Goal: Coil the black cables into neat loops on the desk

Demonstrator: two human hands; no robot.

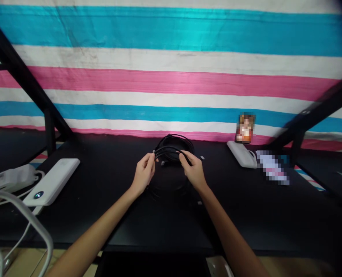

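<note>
Between my two hands a loop of black cable (168,149) is held up over the desk. My left hand (143,171) pinches its left side, where a small pale plug end shows near the fingertips. On the right side my right hand (193,169) has its fingers closed round the same cable. Behind the held loop lies another coil of black cable (188,141), with light connector ends (202,157) poking out. The lower part of the held cable is dark against the desk and hard to make out.
On the black desk (101,215), a white power bank (54,182) lies left, beside a white power strip (13,177) and a thick white cable (35,223). Back right are a white device (242,154) and blurred-out items. Black frame bars (26,84) slant at both sides before a striped sheet (159,80).
</note>
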